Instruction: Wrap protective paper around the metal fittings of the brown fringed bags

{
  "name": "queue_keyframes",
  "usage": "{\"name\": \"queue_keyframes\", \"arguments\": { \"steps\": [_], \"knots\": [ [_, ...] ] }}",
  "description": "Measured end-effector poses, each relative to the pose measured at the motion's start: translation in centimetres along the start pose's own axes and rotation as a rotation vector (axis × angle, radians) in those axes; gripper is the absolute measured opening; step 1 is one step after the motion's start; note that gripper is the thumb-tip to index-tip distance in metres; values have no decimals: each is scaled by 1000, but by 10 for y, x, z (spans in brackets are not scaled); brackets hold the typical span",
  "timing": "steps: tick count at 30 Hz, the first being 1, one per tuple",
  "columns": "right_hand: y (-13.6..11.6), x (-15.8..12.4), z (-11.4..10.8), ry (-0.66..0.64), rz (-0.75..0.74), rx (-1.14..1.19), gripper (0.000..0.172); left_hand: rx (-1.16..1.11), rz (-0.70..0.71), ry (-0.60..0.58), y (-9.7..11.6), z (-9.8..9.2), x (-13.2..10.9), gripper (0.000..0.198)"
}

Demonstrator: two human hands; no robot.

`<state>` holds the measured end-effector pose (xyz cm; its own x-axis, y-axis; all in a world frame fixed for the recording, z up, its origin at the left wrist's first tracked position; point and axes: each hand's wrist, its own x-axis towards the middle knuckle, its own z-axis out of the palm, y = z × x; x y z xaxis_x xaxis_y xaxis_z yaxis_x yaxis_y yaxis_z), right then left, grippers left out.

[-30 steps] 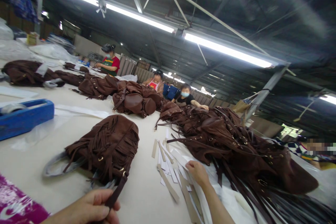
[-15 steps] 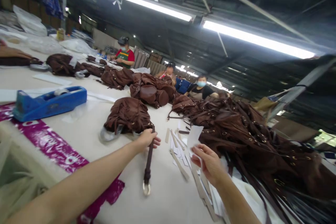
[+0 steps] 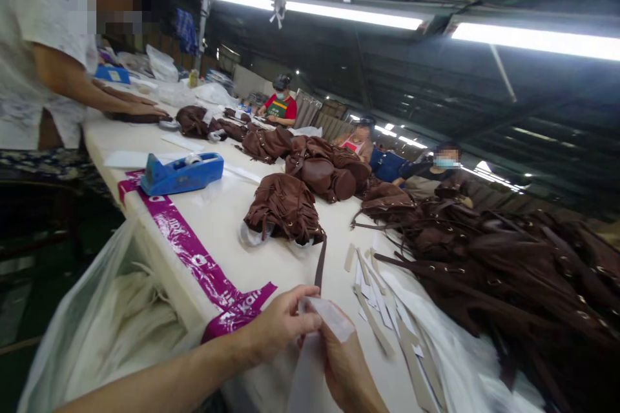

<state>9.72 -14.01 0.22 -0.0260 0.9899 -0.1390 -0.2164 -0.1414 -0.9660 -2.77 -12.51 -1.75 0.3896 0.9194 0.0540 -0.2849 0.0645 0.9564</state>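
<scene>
A brown fringed bag [image 3: 283,206] sits on the table, with a dark brown strap [image 3: 320,264] running from it toward me. Close together at the strap's near end are my left hand [image 3: 278,326] and my right hand [image 3: 346,358]. A translucent white paper strip [image 3: 310,368] lies between them. My left thumb and fingers pinch the paper by the strap, and my right hand is closed around the paper from the other side. The strap's buckle end is hidden by the paper and hands.
A blue tape dispenser [image 3: 186,173] stands near the table's left edge, beside purple printed tape [image 3: 181,239]. Cardboard and paper strips [image 3: 372,297] lie to the right, before a large pile of brown bags [image 3: 484,258]. A co-worker [image 3: 43,58] stands at left; others sit beyond.
My right hand has brought the white paper over to the strap and now meets my left hand there. The buckle end is now covered. The view has swung left, showing the co-worker.
</scene>
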Motion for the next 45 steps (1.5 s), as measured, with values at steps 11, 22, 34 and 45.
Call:
{"name": "queue_keyframes", "arguments": {
  "steps": [11, 22, 34, 45],
  "knots": [
    [40, 2, -1, -144, 179, -174, 41, 162, 67, -15, 11, -26, -13, 26],
    [-17, 47, -42, 156, -135, -647, 40, -377, -219, 191, 21, -38, -18, 36],
    [2, 40, -28, -534, 289, -255, 51, -391, -217, 222, 31, -51, -48, 28],
    [-10, 12, -1, -479, 287, 44, 42, -304, -155, 213, 33, -52, -55, 27]
  ]
}}
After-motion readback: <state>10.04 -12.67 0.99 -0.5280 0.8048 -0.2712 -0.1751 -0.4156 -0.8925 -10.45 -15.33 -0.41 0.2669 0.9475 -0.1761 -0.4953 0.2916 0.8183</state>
